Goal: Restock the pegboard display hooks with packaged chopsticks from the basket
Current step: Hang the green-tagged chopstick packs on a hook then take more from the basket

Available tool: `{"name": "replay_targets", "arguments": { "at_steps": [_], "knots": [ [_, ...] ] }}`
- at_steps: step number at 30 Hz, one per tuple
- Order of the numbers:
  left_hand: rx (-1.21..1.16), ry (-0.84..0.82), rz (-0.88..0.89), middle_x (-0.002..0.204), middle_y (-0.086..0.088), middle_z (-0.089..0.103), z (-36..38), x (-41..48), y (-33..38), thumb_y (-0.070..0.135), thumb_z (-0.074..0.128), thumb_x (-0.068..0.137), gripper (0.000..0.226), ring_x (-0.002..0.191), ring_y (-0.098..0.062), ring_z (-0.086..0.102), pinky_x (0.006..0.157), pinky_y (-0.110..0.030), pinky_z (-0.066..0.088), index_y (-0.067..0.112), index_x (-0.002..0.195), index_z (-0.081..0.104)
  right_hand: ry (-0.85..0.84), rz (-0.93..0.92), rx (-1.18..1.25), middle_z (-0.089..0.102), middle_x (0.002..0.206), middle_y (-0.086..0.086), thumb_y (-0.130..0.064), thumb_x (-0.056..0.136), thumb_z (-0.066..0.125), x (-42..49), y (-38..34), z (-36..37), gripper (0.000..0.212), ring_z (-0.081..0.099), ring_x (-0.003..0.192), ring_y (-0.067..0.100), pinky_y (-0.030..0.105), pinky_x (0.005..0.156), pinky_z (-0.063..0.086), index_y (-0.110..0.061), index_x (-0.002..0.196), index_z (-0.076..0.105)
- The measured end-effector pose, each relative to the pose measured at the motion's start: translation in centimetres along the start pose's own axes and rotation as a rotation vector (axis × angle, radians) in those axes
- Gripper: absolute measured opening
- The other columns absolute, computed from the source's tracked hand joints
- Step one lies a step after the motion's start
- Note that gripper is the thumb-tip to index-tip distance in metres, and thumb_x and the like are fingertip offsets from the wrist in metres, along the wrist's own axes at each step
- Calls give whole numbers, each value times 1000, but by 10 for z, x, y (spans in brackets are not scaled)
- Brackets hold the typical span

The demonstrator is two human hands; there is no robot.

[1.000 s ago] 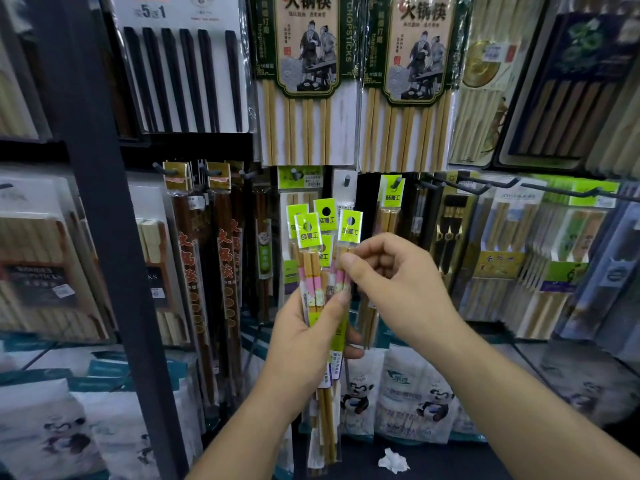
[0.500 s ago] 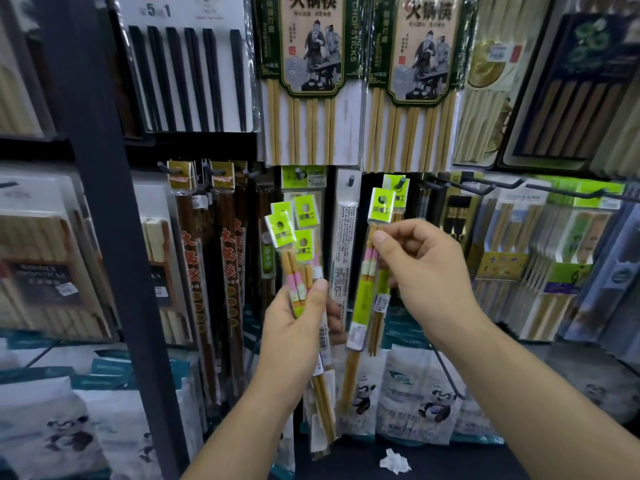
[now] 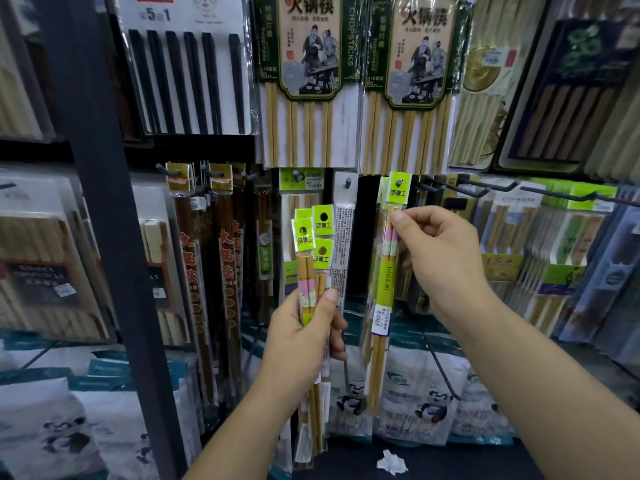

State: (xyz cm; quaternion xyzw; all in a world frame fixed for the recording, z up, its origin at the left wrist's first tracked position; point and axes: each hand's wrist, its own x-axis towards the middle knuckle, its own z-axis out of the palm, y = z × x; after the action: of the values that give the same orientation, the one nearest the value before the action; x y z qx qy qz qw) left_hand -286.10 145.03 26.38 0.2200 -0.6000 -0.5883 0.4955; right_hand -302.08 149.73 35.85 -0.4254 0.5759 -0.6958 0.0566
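Note:
My left hand [image 3: 301,337] grips a bundle of several chopstick packs [image 3: 313,261] with lime-green header cards, held upright in front of the display. My right hand [image 3: 440,258] pinches a single chopstick pack [image 3: 384,278] just below its green header. That header's hole sits over the tip of a display hook [image 3: 400,182], where another green-tagged pack hangs behind it. The pack hangs straight down from my fingers. No basket is in view.
A dark upright post [image 3: 104,220] stands at the left. Dark brown chopstick packs [image 3: 225,271] hang left of my left hand. Long black hooks [image 3: 485,188] jut out at the right. Panda-printed bags [image 3: 415,393] line the shelf below, with a crumpled white scrap [image 3: 391,462].
My right hand drew one pack out of the bundle, carried it up and to the right, and brought its header onto the hook. My left hand shifted slightly left with the remaining packs.

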Motion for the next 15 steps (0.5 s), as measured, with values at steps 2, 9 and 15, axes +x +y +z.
{"name": "replay_targets", "arguments": {
  "at_steps": [2,9,15],
  "knots": [
    [-5,-4,4,70,0,66,0,0,-1,48,61,87,41,54,-16,59,53,-29,56,12,105,65,-3,3,1,70,71,-3,-26,94,72,0,1,0,11,60,65,5,20,60,49,-23,84,73],
    [-27,1,20,70,-2,65,-2,3,-5,48,63,89,39,56,-19,60,54,-33,58,11,100,65,-14,6,-7,68,65,-4,-30,93,73,3,6,1,13,58,60,3,16,55,47,-23,83,73],
    [-29,-34,-19,68,-2,63,-4,4,-7,37,60,101,14,58,-22,67,61,-39,63,36,94,71,14,15,-101,71,74,0,-33,92,74,1,19,-1,17,62,65,3,23,66,50,-27,76,73]
  ]
}}
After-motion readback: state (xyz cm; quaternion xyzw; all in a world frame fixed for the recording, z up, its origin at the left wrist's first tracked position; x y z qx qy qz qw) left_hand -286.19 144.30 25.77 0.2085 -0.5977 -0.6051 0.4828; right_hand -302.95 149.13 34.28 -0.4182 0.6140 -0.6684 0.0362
